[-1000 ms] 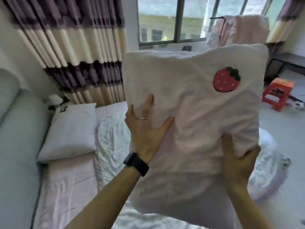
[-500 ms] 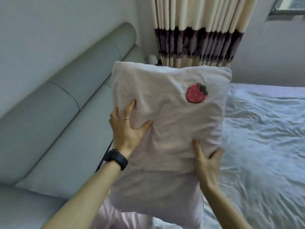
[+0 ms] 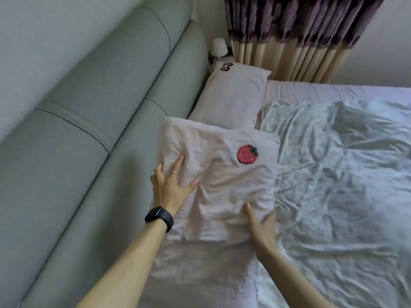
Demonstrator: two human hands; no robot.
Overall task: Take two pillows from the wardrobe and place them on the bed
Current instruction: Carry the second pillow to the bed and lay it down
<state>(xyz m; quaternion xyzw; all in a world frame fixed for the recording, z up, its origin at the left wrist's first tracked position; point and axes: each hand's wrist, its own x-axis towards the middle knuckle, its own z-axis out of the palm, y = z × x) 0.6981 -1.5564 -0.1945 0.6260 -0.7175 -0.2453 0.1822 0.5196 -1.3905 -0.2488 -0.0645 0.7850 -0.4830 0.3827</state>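
Note:
A pale pink pillow with a red strawberry patch (image 3: 222, 174) lies low over the head end of the bed (image 3: 200, 274), next to the grey headboard. My left hand (image 3: 170, 185) presses on its left side, fingers spread and thumb pinching the fabric. My right hand (image 3: 261, 225) grips its lower right corner. Behind it lies a second pale pillow with a dark bow mark (image 3: 233, 94), flat against the headboard; the strawberry pillow overlaps its near edge.
A padded grey-green headboard (image 3: 89, 130) runs along the left. A crumpled white blanket (image 3: 344, 185) covers the right of the bed. A small white lamp (image 3: 219, 47) stands in the far corner, with striped curtains (image 3: 300, 41) behind.
The strawberry pillow has come down from in front of my face to the bed by the headboard. My view has swung left and down, and both hands kept hold of it.

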